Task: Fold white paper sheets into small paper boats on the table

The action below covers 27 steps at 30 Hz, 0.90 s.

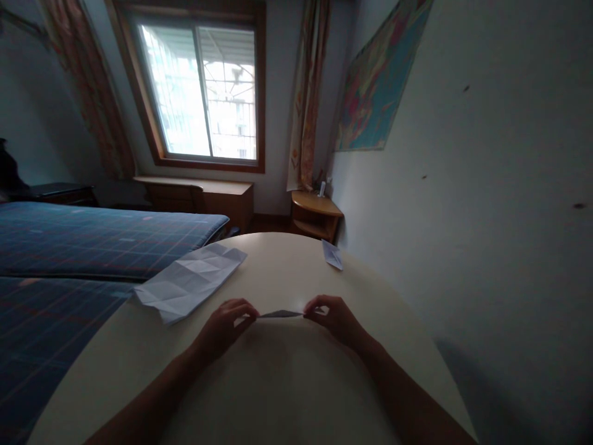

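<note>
A small folded paper [281,314] is stretched between my two hands above the round cream table [287,383], seen nearly edge-on. My left hand [235,318] pinches its left end between thumb and fingers. At the opposite end, my right hand [330,314] pinches the right tip. Beyond my left hand, a large creased white sheet [194,278] lies at the table's left side. Another small folded paper piece [332,254] rests near the far right edge of the table.
A bed with a blue plaid cover [102,238] adjoins the table on the left. On the right stands a white wall [463,247] with a map [382,80]. Behind the table are a low wooden desk [231,188] and a corner shelf [315,204].
</note>
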### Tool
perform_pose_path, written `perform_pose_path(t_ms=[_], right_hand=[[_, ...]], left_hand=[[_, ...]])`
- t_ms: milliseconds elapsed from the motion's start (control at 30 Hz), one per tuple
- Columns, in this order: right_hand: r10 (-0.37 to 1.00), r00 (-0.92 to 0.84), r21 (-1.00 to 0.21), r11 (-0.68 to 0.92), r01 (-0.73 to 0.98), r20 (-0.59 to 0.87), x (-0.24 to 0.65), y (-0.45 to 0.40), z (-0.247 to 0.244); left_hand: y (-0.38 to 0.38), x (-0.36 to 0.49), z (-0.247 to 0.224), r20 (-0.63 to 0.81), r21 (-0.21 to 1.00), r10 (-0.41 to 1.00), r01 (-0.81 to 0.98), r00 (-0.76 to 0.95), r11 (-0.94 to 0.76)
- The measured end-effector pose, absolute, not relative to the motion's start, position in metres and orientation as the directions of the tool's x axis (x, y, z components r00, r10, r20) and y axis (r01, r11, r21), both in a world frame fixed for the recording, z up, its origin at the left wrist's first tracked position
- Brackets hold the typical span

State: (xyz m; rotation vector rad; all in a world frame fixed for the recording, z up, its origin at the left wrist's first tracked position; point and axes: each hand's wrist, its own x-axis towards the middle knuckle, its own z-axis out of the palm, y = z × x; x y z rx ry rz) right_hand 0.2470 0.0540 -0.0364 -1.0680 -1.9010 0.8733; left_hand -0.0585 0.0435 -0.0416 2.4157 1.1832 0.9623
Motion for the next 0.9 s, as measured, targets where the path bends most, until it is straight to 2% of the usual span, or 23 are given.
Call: perform_pose_path(t_ms=[67, 167, 433, 533, 700, 900], right_hand=[[0.843, -0.410, -0.764, 0.508, 0.398, 0.348, 0.250, 0.055, -0.038], [0.805, -0.486, -0.676, 0.569, 0.469, 0.340, 0.252, 0.053, -0.037], [0.769, -0.594, -0.548, 0.609, 0.572, 0.234, 0.254, 0.052, -0.028], [0.786, -0.577, -0.514, 0.596, 0.617, 0.220, 0.256, 0.053, -0.031], [0.810, -0.533, -0.515, 0.574, 0.637, 0.244, 0.257, 0.054, -0.037], [0.858, -0.464, -0.629, 0.489, 0.605, 0.221, 0.251, 0.053, -0.038]], left_hand=[[0.043, -0.061, -0.042, 0.446, 0.426, 0.713, 0.572, 0.541, -0.701], [0.041, -0.063, -0.039, 0.400, 0.384, 0.672, 0.551, 0.624, -0.741], [0.044, -0.070, -0.039, 0.313, 0.492, 0.697, 0.518, 0.645, -0.700], [0.046, -0.070, -0.042, 0.292, 0.544, 0.727, 0.518, 0.621, -0.661], [0.048, -0.070, -0.045, 0.261, 0.557, 0.743, 0.532, 0.617, -0.638], [0.051, -0.072, -0.052, 0.248, 0.548, 0.758, 0.558, 0.603, -0.623]])
